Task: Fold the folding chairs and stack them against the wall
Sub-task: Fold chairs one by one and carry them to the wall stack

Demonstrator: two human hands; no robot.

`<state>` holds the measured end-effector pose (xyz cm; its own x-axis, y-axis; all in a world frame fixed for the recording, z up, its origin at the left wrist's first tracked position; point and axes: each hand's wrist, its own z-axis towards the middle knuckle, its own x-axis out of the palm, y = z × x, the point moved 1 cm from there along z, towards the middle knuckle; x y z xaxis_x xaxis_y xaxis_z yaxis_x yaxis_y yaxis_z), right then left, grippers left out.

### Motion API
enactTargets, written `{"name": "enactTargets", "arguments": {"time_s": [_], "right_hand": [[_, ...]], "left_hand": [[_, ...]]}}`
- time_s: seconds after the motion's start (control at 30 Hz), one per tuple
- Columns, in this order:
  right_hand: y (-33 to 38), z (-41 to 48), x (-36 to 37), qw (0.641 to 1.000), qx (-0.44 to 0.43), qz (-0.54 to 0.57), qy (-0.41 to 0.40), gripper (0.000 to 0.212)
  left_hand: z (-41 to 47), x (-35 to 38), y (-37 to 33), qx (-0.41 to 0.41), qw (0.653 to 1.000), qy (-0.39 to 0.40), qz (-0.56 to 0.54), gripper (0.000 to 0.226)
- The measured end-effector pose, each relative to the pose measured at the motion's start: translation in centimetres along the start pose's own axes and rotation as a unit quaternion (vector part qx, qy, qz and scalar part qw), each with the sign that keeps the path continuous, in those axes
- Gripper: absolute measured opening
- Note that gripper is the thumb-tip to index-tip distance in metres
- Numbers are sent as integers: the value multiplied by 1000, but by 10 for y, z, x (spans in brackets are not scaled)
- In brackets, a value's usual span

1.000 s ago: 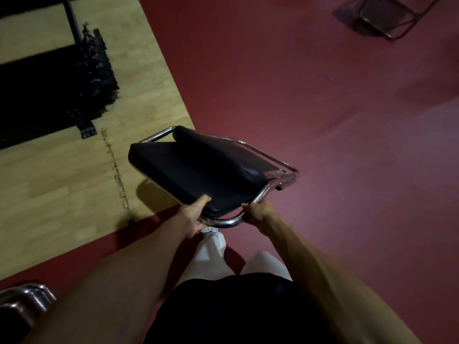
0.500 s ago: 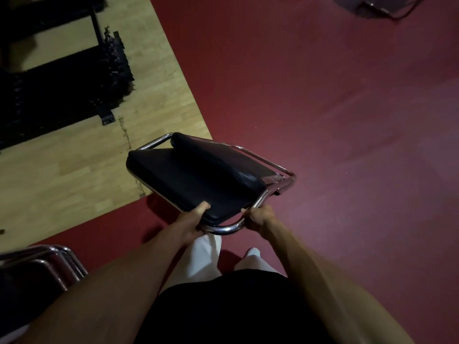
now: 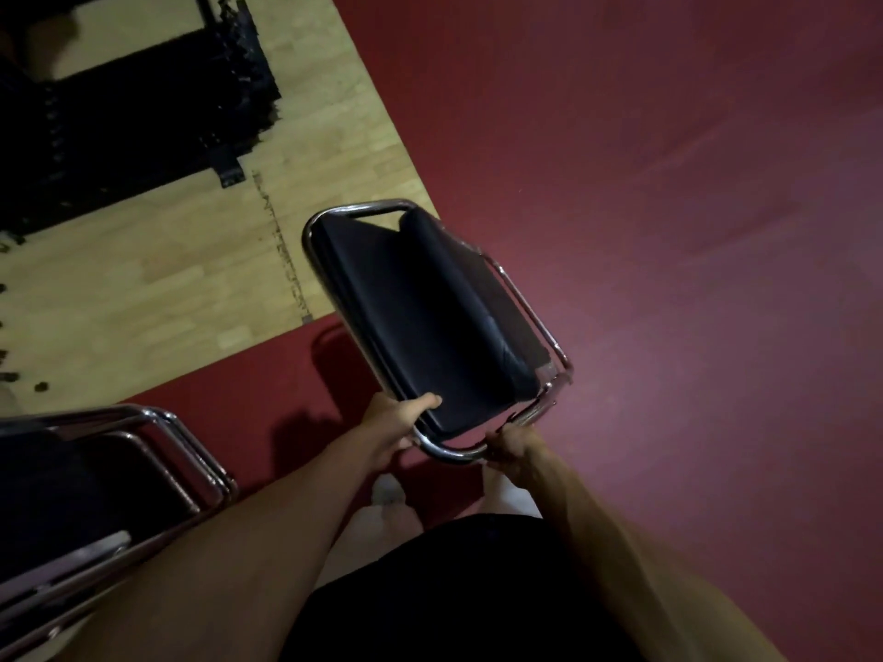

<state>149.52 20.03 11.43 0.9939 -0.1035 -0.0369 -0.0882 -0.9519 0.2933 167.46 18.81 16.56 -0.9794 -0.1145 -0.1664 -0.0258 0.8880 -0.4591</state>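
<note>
Both hands grasp the folded black-padded chrome-tube chair: left hand and right hand at its near bar, above the red floor.

Red floor borders a wood section bearing black equipment.

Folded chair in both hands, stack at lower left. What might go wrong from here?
1. The left hand and right hand grip only the near end of the folded chair, so its far end may dip or swing.
2. The left thumb lies on the seat edge beside the frame and may get pinched if the seat shifts.
3. The stacked chairs sit close by, so the frames may clash.
</note>
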Motion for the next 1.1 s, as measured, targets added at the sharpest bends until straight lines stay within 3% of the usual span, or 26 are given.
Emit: {"name": "enactTargets", "arguments": {"time_s": [0.07, 0.2, 0.3, 0.5, 0.67, 0.9, 1.1], "right_hand": [[-25, -3, 17, 1000, 8, -9, 20, 21], [-84, -17, 60, 1000, -1, -7, -1, 14], [-117, -33, 80, 999, -40, 3, -33, 20], [-162, -53, 84, 996, -18, -81, 11, 18], [-199, -71, 45, 996, -31, -85, 21, 16], [-253, -84, -66, 989, -77, -122, 32, 19], [-299, -108, -125, 989, -49, -131, 50, 17]], "left_hand": [[-1, -27, 21, -9, 1000, 11, -4, 28], [-8, -84, 67, -7, 999, 39, 10, 56], [-17, -111, 93, -2, 1000, 24, 7, 42], [-53, -131, 148, -16, 999, -2, -39, 28], [-91, -101, 208, -28, 996, -31, -80, 31], [-156, -3, 296, -39, 987, -55, -143, 28], [-209, 44, 346, -46, 981, -85, -166, 28]]}}
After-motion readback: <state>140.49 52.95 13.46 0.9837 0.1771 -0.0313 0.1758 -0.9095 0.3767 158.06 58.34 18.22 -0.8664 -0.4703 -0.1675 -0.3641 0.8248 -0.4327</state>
